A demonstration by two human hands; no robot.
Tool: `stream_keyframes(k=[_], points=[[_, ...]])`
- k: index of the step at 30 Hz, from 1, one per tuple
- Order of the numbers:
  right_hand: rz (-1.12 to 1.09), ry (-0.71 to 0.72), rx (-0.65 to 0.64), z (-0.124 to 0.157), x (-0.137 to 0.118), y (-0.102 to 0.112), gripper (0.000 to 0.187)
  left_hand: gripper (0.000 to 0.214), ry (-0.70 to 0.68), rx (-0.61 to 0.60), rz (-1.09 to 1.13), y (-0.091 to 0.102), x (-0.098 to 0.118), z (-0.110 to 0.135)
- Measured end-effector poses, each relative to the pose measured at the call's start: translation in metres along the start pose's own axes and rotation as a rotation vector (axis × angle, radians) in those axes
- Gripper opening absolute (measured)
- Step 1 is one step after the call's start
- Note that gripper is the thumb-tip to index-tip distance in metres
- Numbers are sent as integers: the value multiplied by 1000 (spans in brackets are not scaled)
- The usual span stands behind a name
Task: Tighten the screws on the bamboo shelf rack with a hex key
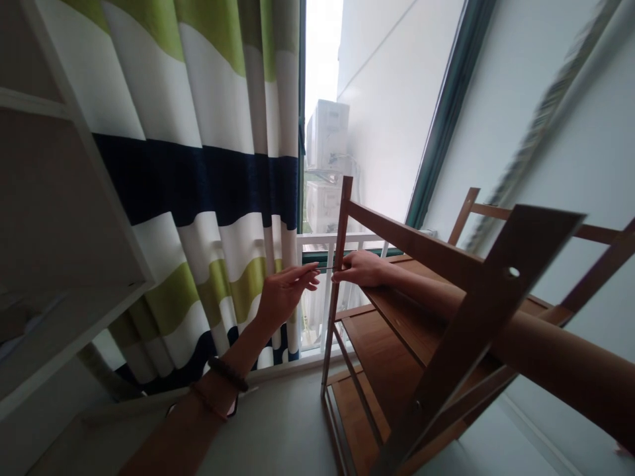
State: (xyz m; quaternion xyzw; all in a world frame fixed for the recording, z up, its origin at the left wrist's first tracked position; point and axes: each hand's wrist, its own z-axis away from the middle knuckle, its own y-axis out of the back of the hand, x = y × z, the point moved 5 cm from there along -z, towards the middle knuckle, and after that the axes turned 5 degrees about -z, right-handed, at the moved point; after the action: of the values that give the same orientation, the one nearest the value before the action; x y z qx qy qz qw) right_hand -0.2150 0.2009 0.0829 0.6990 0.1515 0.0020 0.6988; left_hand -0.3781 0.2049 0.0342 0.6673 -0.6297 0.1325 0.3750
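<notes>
A brown wooden shelf rack [364,337] stands tilted in my view, right of the middle. My left hand [285,291] pinches a thin metal rod [325,268], which looks like a hex key. Its far end meets the rack's rear left post [340,238]. My right hand [364,268] reaches through the rack over a shelf board, with its fingers closed around that same post beside the rod's end. The rod's tip is too small to make out. A screw hole shows in the near post [510,272].
A striped curtain [198,178] hangs at the left, by a white shelf unit [109,218]. Behind the rack are a window [391,119] and a white railing [320,239]. A blurred rope-like strip [540,125] runs down the right wall.
</notes>
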Motion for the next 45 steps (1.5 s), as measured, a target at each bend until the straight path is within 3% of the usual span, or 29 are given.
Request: stream_keyframes(k=[5, 10, 13, 18, 21, 23, 25, 27, 32, 37, 40, 45], points=[[-24, 9, 12, -4, 8, -3, 46, 36, 381, -11, 284, -4, -1, 1], [-15, 74, 20, -10, 14, -5, 49, 32, 546, -199, 478, -4, -5, -1], [-33, 47, 15, -13, 16, -6, 50, 31, 461, -237, 270, 2, -3, -3], [-45, 42, 11, -11, 13, -5, 47, 23, 120, -161, -230, 8, 15, -9], [-52, 49, 7, -9, 10, -4, 46, 18, -20, -146, -299, 5, 22, -8], [-59, 51, 5, -8, 9, -4, 46, 17, -1, -99, -259, 5, 19, -8], [-67, 49, 4, -7, 8, -3, 46, 20, 108, -37, -172, 7, 10, -7], [-72, 45, 1, -6, 8, -3, 45, 26, 286, -48, -16, 4, -2, -5], [-59, 52, 1, -8, 11, -5, 44, 30, 665, -204, 442, -8, -22, -1], [-57, 81, 13, -13, 15, -7, 44, 30, 837, -443, 519, -7, -26, -8], [-46, 101, 20, -16, 18, -9, 43, 20, 785, -480, 472, -3, -20, -19], [-38, 76, 28, -16, 19, -9, 44, 24, 383, -260, 72, 6, -3, -29]])
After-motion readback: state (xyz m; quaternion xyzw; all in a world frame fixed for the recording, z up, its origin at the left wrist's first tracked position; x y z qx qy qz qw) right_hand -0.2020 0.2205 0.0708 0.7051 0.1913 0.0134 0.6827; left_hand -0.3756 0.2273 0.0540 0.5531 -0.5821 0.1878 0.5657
